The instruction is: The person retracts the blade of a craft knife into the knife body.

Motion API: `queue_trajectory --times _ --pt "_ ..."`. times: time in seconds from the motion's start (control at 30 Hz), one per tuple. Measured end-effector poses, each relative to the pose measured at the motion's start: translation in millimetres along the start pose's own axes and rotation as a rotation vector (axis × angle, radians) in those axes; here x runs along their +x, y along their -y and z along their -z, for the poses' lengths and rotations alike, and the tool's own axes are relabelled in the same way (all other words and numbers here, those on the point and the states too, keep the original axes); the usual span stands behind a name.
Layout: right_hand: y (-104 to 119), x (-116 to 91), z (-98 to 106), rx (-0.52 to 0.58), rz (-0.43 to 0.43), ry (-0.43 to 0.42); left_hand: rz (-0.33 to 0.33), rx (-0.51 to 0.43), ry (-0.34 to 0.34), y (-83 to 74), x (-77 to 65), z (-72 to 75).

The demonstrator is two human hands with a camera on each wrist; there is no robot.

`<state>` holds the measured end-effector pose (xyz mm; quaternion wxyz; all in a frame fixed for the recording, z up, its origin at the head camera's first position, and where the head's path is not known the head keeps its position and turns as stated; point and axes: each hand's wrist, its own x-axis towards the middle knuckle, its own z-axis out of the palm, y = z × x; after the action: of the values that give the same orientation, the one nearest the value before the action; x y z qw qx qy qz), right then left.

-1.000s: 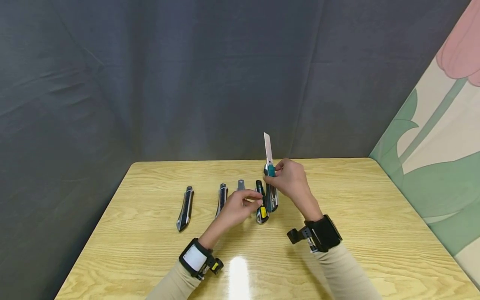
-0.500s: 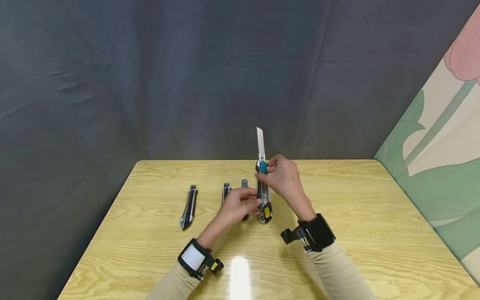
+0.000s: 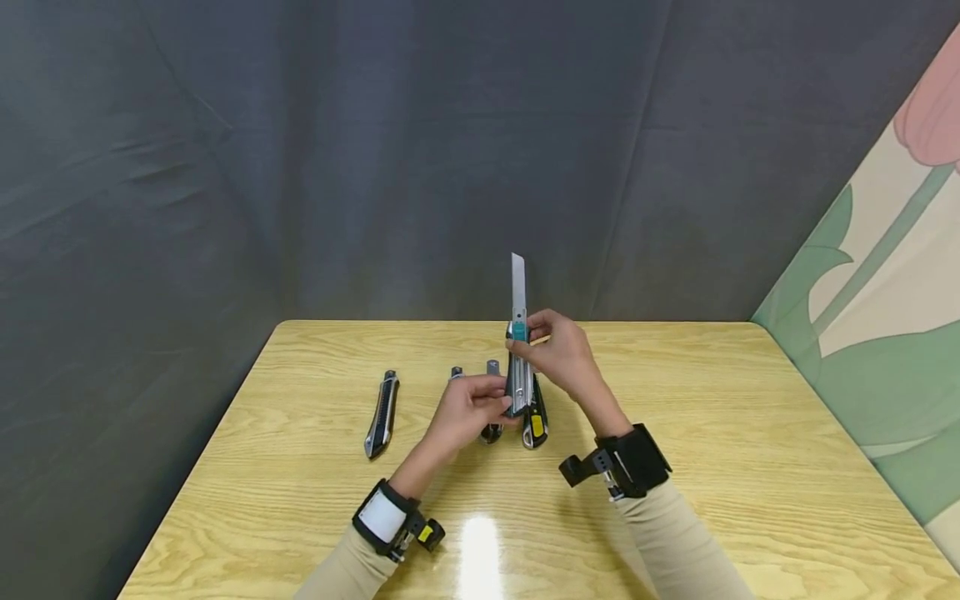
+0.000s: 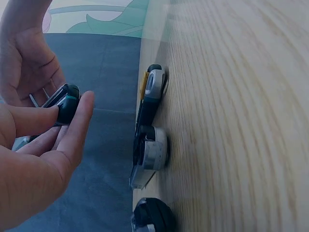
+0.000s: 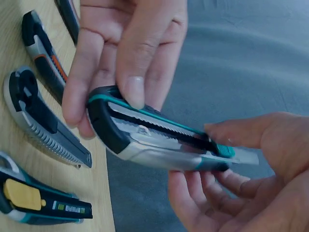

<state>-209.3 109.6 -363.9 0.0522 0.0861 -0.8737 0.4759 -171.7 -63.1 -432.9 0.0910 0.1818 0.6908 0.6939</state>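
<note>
A utility knife [image 3: 517, 390] with a teal slider is held in front of me, its blade [image 3: 518, 283] extended and pointing away. My left hand [image 3: 471, 410] pinches its rear end between thumb and fingers. Near the front, my right hand [image 3: 567, 358] grips the knife; in the right wrist view, the thumb lies by the teal slider [image 5: 224, 151] and the fingers are beneath the body. The left wrist view shows the held knife's dark end [image 4: 69, 107] between the left fingertips, raised off the table.
Several other cutters lie on the wooden table [image 3: 712, 517]: a yellow-slider one [image 3: 536, 423] just behind the held knife, a grey one [image 3: 492, 367] partly covered by the left hand, and a black-and-silver one [image 3: 382, 415] farther left. A dark curtain [image 3: 450, 167] hangs behind.
My right hand has shifted left with the utility knife, bringing it to my left hand. The left fingers, which were apart from it, now pinch its rear end.
</note>
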Motion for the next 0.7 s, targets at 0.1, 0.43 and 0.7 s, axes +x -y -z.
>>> queue_trajectory --times 0.1,0.43,0.7 --pt "-1.9 1.7 1.4 0.146 0.001 0.043 0.003 0.015 -0.049 0.4 -0.5 2.2" --pt "-4.0 5.1 4.1 0.357 -0.104 0.105 -0.008 0.120 -0.151 -3.4 -1.5 6.7" --pt "-7.2 5.1 1.4 0.405 -0.127 0.125 0.011 0.106 -0.120 -28.8 -13.2 3.1"
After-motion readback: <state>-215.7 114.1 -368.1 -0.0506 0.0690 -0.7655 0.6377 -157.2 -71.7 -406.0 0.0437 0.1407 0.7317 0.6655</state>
